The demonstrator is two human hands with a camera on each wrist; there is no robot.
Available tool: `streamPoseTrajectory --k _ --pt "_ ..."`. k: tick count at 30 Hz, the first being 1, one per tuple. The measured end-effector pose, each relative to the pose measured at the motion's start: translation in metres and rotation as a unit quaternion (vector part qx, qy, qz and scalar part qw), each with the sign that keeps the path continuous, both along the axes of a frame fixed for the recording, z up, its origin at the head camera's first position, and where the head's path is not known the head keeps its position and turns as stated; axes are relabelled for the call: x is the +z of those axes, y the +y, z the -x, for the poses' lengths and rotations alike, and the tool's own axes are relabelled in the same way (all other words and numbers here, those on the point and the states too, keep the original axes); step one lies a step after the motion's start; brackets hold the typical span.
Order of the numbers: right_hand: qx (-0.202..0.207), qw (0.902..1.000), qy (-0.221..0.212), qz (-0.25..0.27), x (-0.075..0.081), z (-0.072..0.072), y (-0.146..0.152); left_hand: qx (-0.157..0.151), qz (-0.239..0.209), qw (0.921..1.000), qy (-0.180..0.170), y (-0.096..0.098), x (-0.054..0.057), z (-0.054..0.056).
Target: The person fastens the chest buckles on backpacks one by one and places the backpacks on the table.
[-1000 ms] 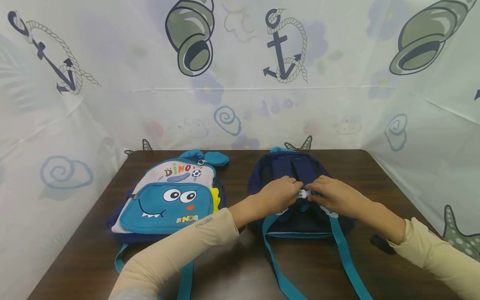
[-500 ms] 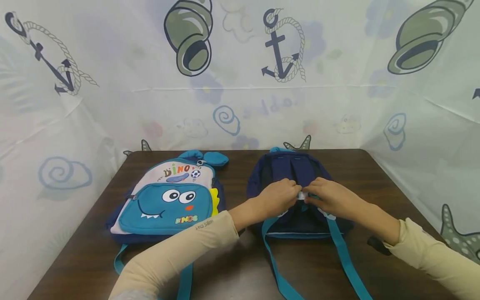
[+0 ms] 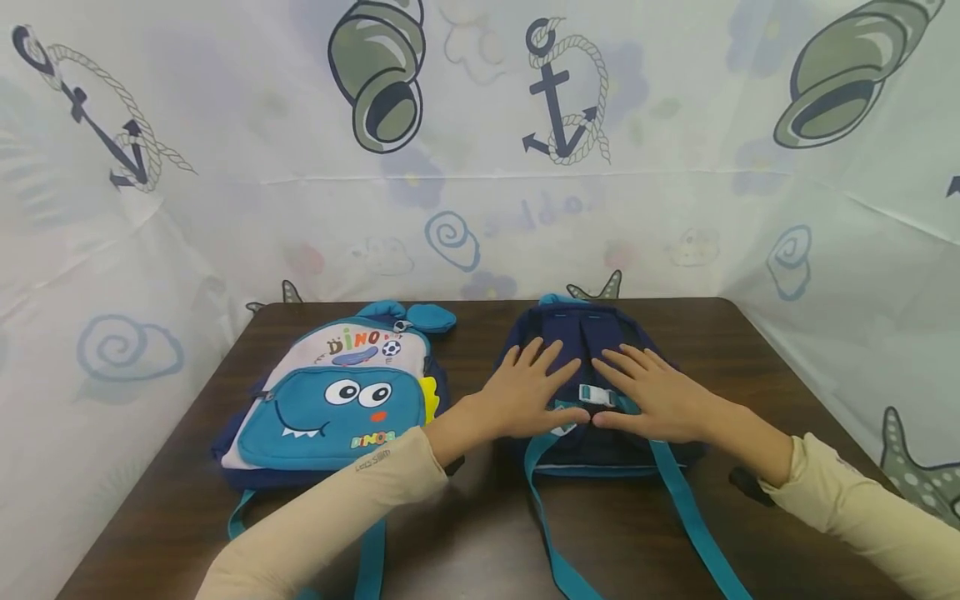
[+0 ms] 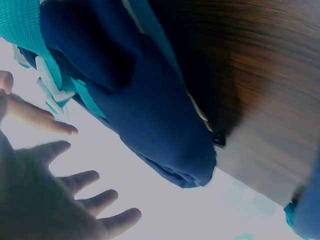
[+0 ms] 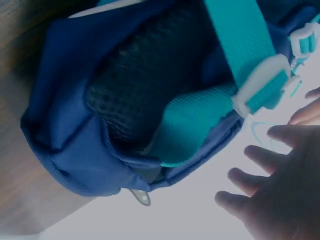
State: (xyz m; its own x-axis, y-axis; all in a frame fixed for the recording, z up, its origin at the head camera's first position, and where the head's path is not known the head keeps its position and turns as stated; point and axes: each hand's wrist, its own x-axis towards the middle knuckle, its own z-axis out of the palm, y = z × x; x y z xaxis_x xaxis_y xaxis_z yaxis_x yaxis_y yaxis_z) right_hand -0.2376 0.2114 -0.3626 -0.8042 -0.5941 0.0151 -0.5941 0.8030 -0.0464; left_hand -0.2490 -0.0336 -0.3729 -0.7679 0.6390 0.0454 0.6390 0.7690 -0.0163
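Note:
A navy backpack (image 3: 573, 329) lies on the table with its straps upward. A white buckle (image 3: 597, 395) joins the strap across its middle. My left hand (image 3: 521, 396) hovers over the left side of the bag with fingers spread, holding nothing. Opposite it, my right hand (image 3: 660, 400) is spread over the right side, also holding nothing. The thumbs almost meet just below the buckle. In the right wrist view a teal strap (image 5: 245, 45) runs through a white slider (image 5: 262, 85), and the fingers (image 5: 260, 160) are straight and apart from the fabric.
To the left lies a second backpack (image 3: 337, 417), white and blue with a dinosaur face. Teal straps (image 3: 693, 517) trail toward the near side of the brown table (image 3: 465, 542). A printed white curtain (image 3: 480, 100) stands behind the table.
Both hands have let go of the white buckle and drawn slightly apart, their fingers going from pinched to spread. The buckle now shows in full. The backpacks have stayed put.

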Motion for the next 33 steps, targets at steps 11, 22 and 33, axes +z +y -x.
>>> streamPoseTrajectory --k 11,22,33 --pt "0.023 0.9989 -0.027 0.03 -0.005 -0.003 -0.012 -0.004 0.008 0.998 -0.063 -0.025 0.0 -0.013" --pt "0.041 0.9977 -0.042 0.035 -0.008 -0.002 -0.035 0.035 -0.002 0.9961 -0.081 -0.058 0.0 -0.02" --pt "0.066 0.996 -0.06 0.008 -0.006 0.004 -0.076 0.061 -0.018 0.9942 -0.087 -0.085 0.003 -0.022"
